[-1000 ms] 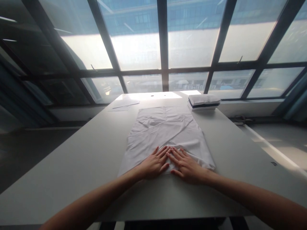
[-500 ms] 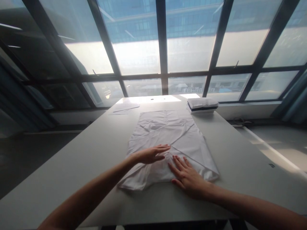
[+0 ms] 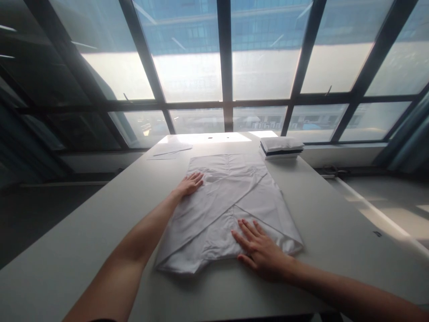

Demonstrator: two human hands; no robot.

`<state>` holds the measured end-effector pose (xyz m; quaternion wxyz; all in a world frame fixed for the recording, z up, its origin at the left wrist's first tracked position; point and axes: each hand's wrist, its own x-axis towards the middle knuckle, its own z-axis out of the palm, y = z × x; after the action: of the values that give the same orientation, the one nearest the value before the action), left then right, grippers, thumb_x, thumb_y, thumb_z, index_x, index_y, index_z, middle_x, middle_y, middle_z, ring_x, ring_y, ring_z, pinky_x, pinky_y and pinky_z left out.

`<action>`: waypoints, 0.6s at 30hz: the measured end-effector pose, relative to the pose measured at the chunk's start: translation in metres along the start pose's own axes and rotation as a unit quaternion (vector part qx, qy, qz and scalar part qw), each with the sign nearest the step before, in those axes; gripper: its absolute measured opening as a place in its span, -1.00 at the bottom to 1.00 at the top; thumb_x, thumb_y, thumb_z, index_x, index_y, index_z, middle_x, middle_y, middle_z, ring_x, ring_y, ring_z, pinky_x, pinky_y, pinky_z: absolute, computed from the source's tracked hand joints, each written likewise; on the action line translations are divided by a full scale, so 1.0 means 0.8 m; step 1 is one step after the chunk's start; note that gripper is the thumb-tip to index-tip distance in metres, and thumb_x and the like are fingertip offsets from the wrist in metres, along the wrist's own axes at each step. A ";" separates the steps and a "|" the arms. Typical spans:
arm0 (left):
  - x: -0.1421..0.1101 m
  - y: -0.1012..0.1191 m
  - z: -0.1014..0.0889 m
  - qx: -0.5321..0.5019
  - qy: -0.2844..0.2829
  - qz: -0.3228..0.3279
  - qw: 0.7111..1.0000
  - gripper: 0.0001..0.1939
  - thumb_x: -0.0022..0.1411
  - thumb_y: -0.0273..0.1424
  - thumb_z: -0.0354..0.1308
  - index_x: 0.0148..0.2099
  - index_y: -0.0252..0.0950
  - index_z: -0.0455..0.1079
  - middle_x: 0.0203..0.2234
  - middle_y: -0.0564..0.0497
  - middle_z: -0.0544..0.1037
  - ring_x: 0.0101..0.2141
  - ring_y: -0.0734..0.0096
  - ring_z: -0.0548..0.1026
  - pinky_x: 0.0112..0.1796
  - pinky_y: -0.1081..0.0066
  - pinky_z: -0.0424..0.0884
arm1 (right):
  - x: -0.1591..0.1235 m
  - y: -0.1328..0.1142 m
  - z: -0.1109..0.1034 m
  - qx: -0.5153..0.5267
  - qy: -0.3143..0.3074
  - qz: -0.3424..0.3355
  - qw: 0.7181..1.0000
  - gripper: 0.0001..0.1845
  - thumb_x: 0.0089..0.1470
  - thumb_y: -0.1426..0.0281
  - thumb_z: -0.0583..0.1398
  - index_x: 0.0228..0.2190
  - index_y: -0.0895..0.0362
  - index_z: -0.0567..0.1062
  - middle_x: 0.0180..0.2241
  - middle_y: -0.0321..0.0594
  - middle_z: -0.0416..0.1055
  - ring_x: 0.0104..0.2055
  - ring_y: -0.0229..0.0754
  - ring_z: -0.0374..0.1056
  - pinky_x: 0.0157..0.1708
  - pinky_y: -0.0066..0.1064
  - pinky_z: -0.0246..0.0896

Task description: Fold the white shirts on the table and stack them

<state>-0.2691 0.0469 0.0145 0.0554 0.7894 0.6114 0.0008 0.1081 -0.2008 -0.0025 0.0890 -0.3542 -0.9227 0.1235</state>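
Note:
A white garment, which looks like a shirt (image 3: 231, 188), lies flat on the white table (image 3: 120, 214) in front of me. Its sides are folded inward, and diagonal folds cross its middle. My left hand (image 3: 191, 184) rests on the shirt's upper left edge, fingers stretched out together and holding nothing. Flat on the lower right part near the bottom edge lies my right hand (image 3: 256, 246), its fingers spread. Small wrinkles show around both hands.
A stack of folded clothes (image 3: 280, 147), white with a dark layer, sits at the table's far right. Thin white sheets (image 3: 170, 150) lie at the far left. Large windows (image 3: 264, 76) stand behind the table, with curtains (image 3: 402, 134) at the sides.
My left hand has moved from the shirt's middle up and left to its upper left edge. The shirt's lower left corner lies flatter and further out. My right hand stays nearly in place.

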 end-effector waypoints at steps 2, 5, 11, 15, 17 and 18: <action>-0.009 -0.012 0.000 0.002 -0.002 -0.033 0.999 -0.33 0.51 -0.01 -0.34 0.54 -0.11 -0.11 0.50 -0.08 -0.11 0.46 0.04 -0.12 0.34 -0.14 -0.15 | 0.006 0.006 -0.006 0.004 -0.004 -0.019 1.000 -0.24 0.36 0.11 0.13 0.44 0.07 0.06 0.47 0.11 -0.22 0.51 0.15 -0.36 0.42 0.16 -0.32; -0.031 -0.034 -0.003 0.001 0.002 -0.084 0.996 -0.33 0.51 0.01 -0.36 0.54 -0.08 -0.12 0.50 -0.06 -0.12 0.45 0.00 -0.11 0.32 -0.23 -0.14 | 0.020 0.023 -0.020 0.013 -0.017 -0.061 0.998 -0.25 0.37 0.07 0.10 0.44 0.06 0.06 0.47 0.07 -0.22 0.51 0.11 -0.34 0.43 0.13 -0.33; -0.095 -0.054 0.002 0.006 0.004 -0.186 0.983 -0.31 0.49 0.00 -0.40 0.55 -0.08 -0.18 0.51 -0.04 -0.17 0.46 -0.02 -0.15 0.31 -0.30 -0.13 | 0.045 0.081 -0.054 0.060 -0.040 -0.157 0.985 -0.33 0.38 0.12 0.13 0.41 -0.17 0.08 0.46 -0.28 -0.04 0.50 -0.06 -0.20 0.46 -0.01 -0.38; -0.138 -0.052 0.015 0.018 0.012 -0.217 0.976 -0.29 0.48 0.01 -0.42 0.54 -0.12 -0.12 0.51 -0.11 -0.14 0.45 -0.15 -0.12 0.25 -0.41 -0.04 | 0.035 0.117 -0.074 0.068 -0.059 -0.164 0.982 -0.38 0.38 0.18 0.13 0.38 -0.25 0.13 0.43 -0.39 0.03 0.50 -0.07 -0.17 0.46 0.03 -0.43; -0.150 -0.056 0.018 0.040 0.014 -0.198 0.979 -0.27 0.48 -0.01 -0.43 0.53 -0.19 -0.08 0.49 -0.22 -0.09 0.43 -0.25 -0.06 0.20 -0.51 -0.04 | 0.029 0.120 -0.081 0.068 -0.075 -0.148 0.984 -0.43 0.40 0.15 0.09 0.37 -0.22 0.17 0.42 -0.35 0.06 0.50 -0.03 -0.16 0.45 0.09 -0.40; -0.151 -0.059 0.017 0.051 0.017 -0.179 0.982 -0.26 0.48 -0.01 -0.43 0.52 -0.23 -0.04 0.47 -0.29 -0.02 0.41 -0.31 -0.01 0.17 -0.55 -0.04 | 0.029 0.116 -0.083 0.069 -0.072 -0.129 0.987 -0.44 0.41 0.13 0.06 0.37 -0.18 0.19 0.42 -0.31 0.09 0.49 -0.02 -0.15 0.45 0.10 -0.36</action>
<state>-0.3439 -0.0593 0.0046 0.0037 0.6690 0.7428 -0.0267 0.1660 -0.1075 0.0359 0.0624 -0.2153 -0.9538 0.1998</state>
